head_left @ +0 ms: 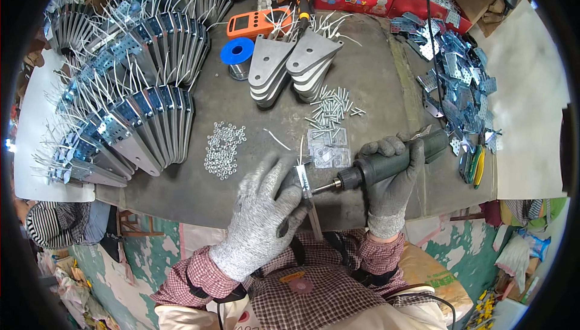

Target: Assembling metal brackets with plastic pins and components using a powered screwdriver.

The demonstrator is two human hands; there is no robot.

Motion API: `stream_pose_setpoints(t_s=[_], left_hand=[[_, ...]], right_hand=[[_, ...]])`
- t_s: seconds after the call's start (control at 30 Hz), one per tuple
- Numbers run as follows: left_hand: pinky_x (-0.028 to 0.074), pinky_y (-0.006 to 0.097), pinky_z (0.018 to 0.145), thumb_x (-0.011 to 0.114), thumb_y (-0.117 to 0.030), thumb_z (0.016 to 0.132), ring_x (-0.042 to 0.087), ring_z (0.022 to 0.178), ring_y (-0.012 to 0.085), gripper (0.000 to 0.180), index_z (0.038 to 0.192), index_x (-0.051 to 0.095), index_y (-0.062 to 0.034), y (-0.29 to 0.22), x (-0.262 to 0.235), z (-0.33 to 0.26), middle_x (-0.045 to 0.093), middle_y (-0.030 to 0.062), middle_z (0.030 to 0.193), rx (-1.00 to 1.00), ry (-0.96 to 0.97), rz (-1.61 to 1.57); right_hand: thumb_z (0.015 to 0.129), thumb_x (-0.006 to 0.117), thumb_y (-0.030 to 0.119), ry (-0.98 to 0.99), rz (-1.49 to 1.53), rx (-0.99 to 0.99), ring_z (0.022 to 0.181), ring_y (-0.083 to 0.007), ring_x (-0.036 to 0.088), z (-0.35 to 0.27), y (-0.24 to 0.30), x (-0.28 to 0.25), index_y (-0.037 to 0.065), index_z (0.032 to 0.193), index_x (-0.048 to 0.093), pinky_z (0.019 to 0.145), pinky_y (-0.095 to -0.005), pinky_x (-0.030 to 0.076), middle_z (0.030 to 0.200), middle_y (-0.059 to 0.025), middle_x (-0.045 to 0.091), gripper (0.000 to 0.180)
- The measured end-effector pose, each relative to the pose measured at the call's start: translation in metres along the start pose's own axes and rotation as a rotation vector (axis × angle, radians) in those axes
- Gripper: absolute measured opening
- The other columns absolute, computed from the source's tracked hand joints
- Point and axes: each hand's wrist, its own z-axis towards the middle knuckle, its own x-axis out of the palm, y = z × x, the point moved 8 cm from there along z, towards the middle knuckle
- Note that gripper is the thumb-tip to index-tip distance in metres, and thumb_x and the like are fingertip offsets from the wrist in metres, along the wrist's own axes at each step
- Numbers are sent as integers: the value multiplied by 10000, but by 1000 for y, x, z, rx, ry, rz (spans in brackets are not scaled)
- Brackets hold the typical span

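Observation:
A dark green electric screwdriver (386,167) lies level in my right hand (396,179), its gloved fingers wrapped round the body. The bit points left and meets a small shiny metal bracket on a grey metal plate (313,221), seen nearly edge-on. My left hand (263,206), in a grey knit glove, grips that plate; the fingers hide part of it. A white wire stands up from its top. Just beyond the tool, a clear compartment box (329,148) holds washers. Loose screws (332,109) lie heaped behind it, and a pile of nuts (225,152) sits to the left.
Fanned rows of assembled plates (151,112) with wires fill the left side. Stacked grey plates (269,67), a solder spool (237,55) and an orange meter (257,23) stand at the back. Loose blue-silver brackets (462,76) and green-yellow pliers (477,165) lie right.

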Motion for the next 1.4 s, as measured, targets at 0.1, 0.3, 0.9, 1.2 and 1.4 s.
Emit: stream_pose_setpoints(t_s=[0.1,0.3,0.9,1.2,1.4], left_hand=[[490,504,975,770,14,743,582,1222,464,280,997,652,21,8,-1,-1,559,250,1395,-147,-28,-321],[513,447,980,706,74,814,622,1168,438,218,1015,628,37,6,7,-7,568,283,1355,-128,-143,-353],[496,466,904,697,-151,906,599,1025,378,356,1206,565,-10,30,33,-36,585,203,1083,-298,-1,-378],[490,478,901,668,-184,926,595,1025,382,353,1215,559,-13,30,32,-37,585,206,1078,-272,-2,-333],[482,507,897,683,-192,898,584,1016,416,353,1191,575,-27,32,34,-39,584,213,1051,-283,-22,-382]], right_hand=[[1024,605,366,62,71,24,771,-128,486,-2,-5,5,124,1053,601,906,-387,467,790,39,475,244],[1028,590,407,166,94,16,777,-127,495,-4,-4,5,140,1025,617,870,-374,478,822,41,504,269],[1037,599,313,-82,-361,-223,824,-141,577,-5,5,-4,77,1298,492,907,-393,520,858,-12,562,368],[1038,594,312,-113,-403,-257,834,-132,546,-8,9,-2,76,1284,487,930,-398,498,870,-11,524,358],[1041,591,305,-67,-393,-239,843,-150,543,-8,6,-1,76,1272,479,929,-409,491,872,-15,517,345]])
